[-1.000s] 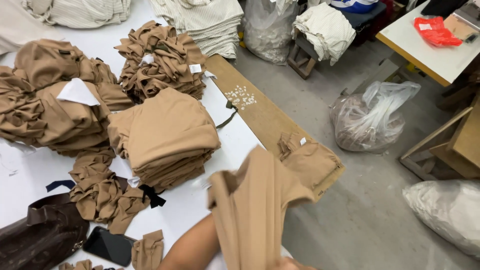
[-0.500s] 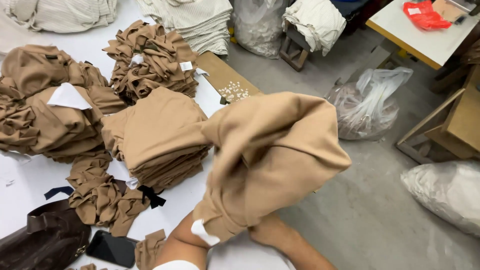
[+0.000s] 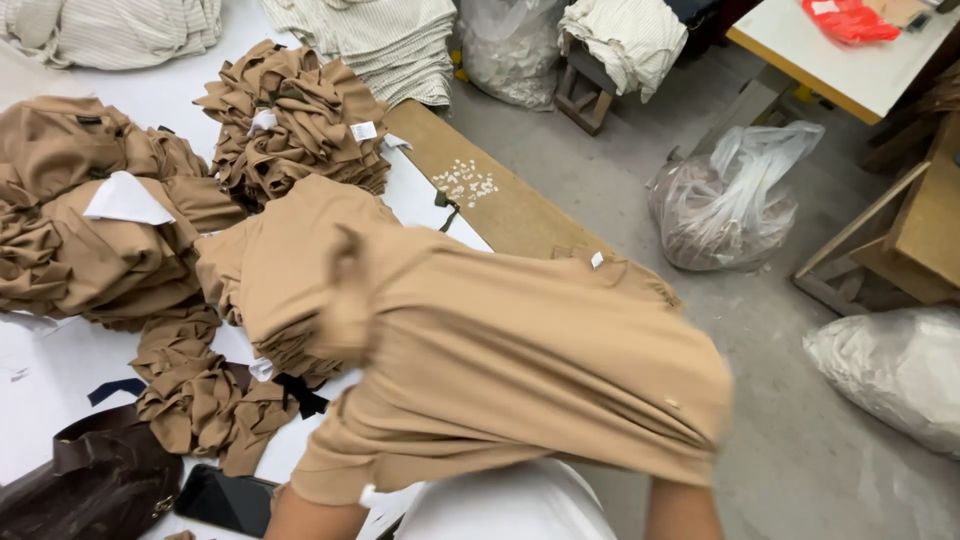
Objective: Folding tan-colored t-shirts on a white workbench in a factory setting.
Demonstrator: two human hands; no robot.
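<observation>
I have a tan knit garment (image 3: 520, 370) stretched out in front of me, above the near edge of the white table (image 3: 170, 95) and partly out over the grey floor (image 3: 640, 210). It is a soft, plain camel-coloured piece, spread wide and draped like a tent, blurred along its left and right edges, with fine ribbing running across it and a small white tag (image 3: 596, 260) showing at its top edge. Both my hands are up inside or behind the cloth, so I cannot tell whether they are gripping it or open; only my two forearms show below its lower hem (the left near the bottom middle, the right further along). Just behind the garment lies a neat stack of folded tan pieces (image 3: 285, 265), and beyond that more crumpled tan heaps (image 3: 290, 115). A dark phone (image 3: 225, 500) and a brown leather bag (image 3: 85, 485) sit at the near left corner of the table.
</observation>
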